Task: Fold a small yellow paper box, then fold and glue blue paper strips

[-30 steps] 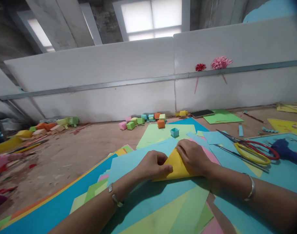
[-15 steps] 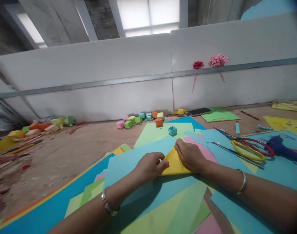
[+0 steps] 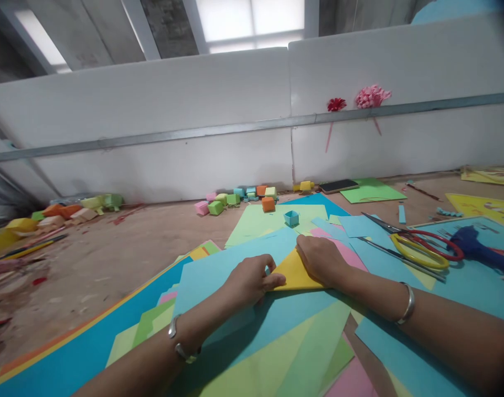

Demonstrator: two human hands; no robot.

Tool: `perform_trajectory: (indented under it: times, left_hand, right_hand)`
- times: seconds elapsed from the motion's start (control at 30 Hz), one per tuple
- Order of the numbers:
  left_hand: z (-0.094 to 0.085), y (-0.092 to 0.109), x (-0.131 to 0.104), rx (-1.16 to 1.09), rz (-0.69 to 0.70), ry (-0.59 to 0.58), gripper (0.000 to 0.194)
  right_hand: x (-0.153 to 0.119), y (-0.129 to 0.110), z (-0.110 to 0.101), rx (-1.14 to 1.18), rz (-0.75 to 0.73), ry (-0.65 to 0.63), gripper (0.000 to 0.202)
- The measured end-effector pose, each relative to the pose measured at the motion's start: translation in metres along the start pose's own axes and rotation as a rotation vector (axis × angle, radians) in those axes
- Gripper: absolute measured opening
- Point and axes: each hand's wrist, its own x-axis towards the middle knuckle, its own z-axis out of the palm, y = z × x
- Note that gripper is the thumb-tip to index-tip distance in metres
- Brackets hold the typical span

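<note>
A yellow sheet of paper [image 3: 296,274], folded into a triangle, lies on a light blue sheet [image 3: 235,259]. My left hand [image 3: 252,278] pinches its left corner between thumb and fingers. On the triangle's right side is my right hand [image 3: 321,258], its curled fingers closed over the slanted edge near the top. Part of the paper is hidden under that hand. Just beyond them stands a small open blue paper box [image 3: 291,218].
Red-handled scissors [image 3: 436,244], yellow-handled scissors [image 3: 419,252] and a dark blue tool [image 3: 479,249] lie to the right. Small paper cubes [image 3: 215,207] sit along the white wall [image 3: 173,171], near a phone [image 3: 338,186]. More folded pieces [image 3: 62,211] rest at the left.
The view has tilted slightly, so everything sits a little higher in the picture. Both hands keep nearly the same hold on the yellow paper.
</note>
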Motion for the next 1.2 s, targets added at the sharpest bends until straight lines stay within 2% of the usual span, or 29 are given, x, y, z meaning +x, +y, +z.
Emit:
perform_trajectory:
  times: [0.23, 0.43, 0.57, 0.67, 0.73, 0.8, 0.9, 1.07, 1.2]
  left_hand:
    - [-0.004, 0.008, -0.003, 0.068, -0.045, -0.017, 0.013]
    - [-0.006, 0.007, -0.004, 0.182, -0.064, -0.045, 0.014]
    - [-0.01, 0.009, -0.007, 0.313, -0.049, 0.011, 0.009]
    - [-0.009, 0.011, -0.009, 0.408, 0.118, 0.076, 0.012]
    - [-0.006, 0.011, -0.008, 0.444, 0.306, 0.034, 0.03]
    - [-0.004, 0.01, -0.007, 0.446, 0.429, -0.042, 0.046]
    - [-0.001, 0.011, -0.003, 0.422, 0.439, -0.098, 0.054]
    - [0.007, 0.017, 0.002, 0.492, 0.405, -0.05, 0.042]
    - [0.011, 0.016, -0.002, 0.572, 0.497, -0.056, 0.047]
  right_hand:
    - [0.002, -0.002, 0.001, -0.02, -0.005, -0.002, 0.018]
    - [0.003, -0.002, 0.005, 0.022, -0.008, 0.009, 0.018]
    - [0.003, 0.002, 0.007, 0.093, 0.002, 0.023, 0.017]
    - [0.004, 0.005, 0.006, 0.163, 0.007, 0.029, 0.018]
    - [0.005, 0.007, 0.005, 0.206, 0.011, 0.03, 0.019]
    - [0.005, 0.007, 0.004, 0.242, 0.018, 0.031, 0.018]
    - [0.005, 0.008, 0.004, 0.287, 0.024, 0.03, 0.017]
    - [0.007, 0.014, 0.002, 0.329, -0.009, 0.012, 0.015]
    - [0.01, 0.017, 0.002, 0.299, -0.075, 0.004, 0.019]
